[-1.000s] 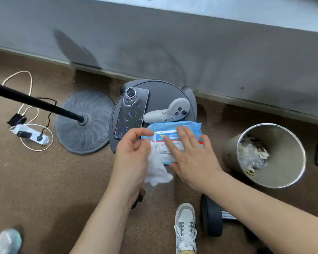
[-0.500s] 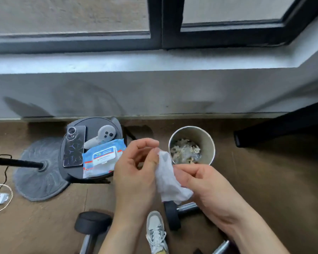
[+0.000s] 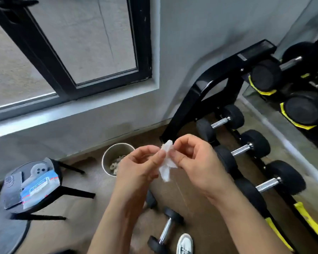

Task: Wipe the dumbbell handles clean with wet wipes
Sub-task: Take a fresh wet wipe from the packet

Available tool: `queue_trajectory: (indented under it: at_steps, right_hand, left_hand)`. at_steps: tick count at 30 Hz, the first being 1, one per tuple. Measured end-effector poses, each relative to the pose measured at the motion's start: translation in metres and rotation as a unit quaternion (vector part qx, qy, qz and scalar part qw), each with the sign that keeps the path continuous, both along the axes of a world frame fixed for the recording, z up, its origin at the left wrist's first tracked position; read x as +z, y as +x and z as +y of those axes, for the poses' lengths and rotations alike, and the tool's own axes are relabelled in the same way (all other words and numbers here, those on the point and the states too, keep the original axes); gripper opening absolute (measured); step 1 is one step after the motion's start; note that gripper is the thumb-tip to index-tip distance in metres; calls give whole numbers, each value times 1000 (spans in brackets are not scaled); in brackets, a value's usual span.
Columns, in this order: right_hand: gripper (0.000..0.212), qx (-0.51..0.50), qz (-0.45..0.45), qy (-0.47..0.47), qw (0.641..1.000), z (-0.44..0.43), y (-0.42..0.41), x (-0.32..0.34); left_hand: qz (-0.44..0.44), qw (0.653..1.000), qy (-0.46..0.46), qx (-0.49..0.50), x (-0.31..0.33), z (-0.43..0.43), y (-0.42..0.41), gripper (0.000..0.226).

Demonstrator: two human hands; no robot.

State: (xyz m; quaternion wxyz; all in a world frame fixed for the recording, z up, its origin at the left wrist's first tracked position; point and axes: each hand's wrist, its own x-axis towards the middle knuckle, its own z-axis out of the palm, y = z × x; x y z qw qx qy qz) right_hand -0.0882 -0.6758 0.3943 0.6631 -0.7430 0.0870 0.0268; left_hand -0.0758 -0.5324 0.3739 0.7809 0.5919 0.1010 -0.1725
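White wet wipe [image 3: 166, 162] pinched between left hand [image 3: 140, 167] and right hand [image 3: 195, 158], fingers curled onto it

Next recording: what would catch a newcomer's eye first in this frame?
At centre, the left hand and right hand pinch a crumpled white wet wipe between them. To the right, a black rack holds a row of dumbbells with chrome handles, and one loose dumbbell lies on the floor below the hands. A metal bin stands on the floor just beyond the left hand.
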Motion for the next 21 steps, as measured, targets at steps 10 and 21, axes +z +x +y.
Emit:
queue_trajectory:
  at_steps: [10,21]
  right_hand:
    - [21,19,96,-139,986,-117,-134,87]
    - [59,-213,54,73,973,-87,-243,89]
  left_hand:
    - [-126,968,24,-214,71,-87,-80,22]
    - [-154,868,85,-465,98,-74,-140,24]
